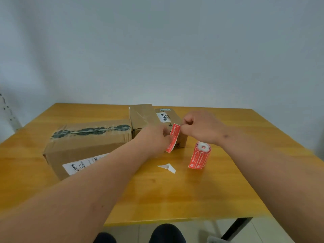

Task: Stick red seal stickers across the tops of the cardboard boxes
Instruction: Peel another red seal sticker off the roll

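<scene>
Head view showed the red sticker held between both hands: right hand pinched its top, left hand gripped its middle, above the surface.

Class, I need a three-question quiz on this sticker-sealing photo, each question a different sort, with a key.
1. True or false: the sticker roll stands on end on the table.
2. The red sticker is held by: A left hand only, B right hand only, C both hands.
3. Fill in: the white label on the smaller box reads ____.

Key: 1 true. 2 C: left hand and right hand pinch it. 3 BAHA.
</scene>
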`<state>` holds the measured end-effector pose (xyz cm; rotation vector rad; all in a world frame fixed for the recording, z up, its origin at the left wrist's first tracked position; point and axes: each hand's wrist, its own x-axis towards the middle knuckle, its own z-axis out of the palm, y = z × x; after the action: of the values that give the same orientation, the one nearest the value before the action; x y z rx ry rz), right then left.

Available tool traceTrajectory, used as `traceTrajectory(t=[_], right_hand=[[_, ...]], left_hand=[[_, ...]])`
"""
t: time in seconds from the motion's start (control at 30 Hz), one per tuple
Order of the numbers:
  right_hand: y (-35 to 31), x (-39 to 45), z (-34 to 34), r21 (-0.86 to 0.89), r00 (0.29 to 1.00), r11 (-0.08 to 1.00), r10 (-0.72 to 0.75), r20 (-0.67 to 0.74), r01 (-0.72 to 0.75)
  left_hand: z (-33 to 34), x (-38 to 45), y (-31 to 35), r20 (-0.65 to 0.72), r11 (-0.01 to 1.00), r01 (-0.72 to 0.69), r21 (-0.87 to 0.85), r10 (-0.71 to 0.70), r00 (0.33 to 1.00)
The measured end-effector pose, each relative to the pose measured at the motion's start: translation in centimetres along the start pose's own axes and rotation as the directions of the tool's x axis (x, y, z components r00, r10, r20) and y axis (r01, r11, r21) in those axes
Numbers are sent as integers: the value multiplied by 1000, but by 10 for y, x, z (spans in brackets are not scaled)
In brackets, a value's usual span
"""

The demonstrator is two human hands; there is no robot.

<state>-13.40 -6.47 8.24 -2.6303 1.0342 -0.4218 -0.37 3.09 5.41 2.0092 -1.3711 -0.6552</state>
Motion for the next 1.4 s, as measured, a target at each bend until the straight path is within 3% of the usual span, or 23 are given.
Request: traceTrajectory(t=[0.07, 0.13, 0.17, 0.23, 0.43, 0.7, 1.03, 1.2, 1.4], right_hand=[[-9, -2, -4, 57, 1000, 998, 1, -15, 0], [-19, -2, -8, 110, 999, 994, -4, -39, 8], [-25, -2, -9, 136, 999, 991, -8, -49, 14], [-36, -2, -10, 208, 998, 978, -22, -60, 34], [-68, 1, -8, 312, 996, 947, -61, -65, 78], [-103, 13, 0, 264, 988, 953, -147, -39, 152], [-121, 37, 17, 197, 977, 958, -211, -9, 209], [-119, 48, 23, 182, 980, 963, -198, -15, 197], [-99, 50, 25, 109, 993, 988, -114, 6, 113]], left_hand=[[-8, -9, 7, -214, 967, -96, 237, 149, 965], [-17, -16, 10, -392, 941, -191, 281, 294, 871], [-22, -18, 10, -433, 930, -247, 271, 347, 832], [-30, -22, 9, -427, 927, -286, 243, 366, 827], [-55, -33, -6, -410, 977, -211, -34, 179, 894], [-88, -45, -26, -389, 975, -186, -120, 126, 913], [-113, -35, -49, -354, 985, -153, -81, 115, 928], [-122, -28, -57, -392, 983, -107, -148, 41, 919], [-138, -20, -74, -509, 895, -66, -441, -189, 840]])
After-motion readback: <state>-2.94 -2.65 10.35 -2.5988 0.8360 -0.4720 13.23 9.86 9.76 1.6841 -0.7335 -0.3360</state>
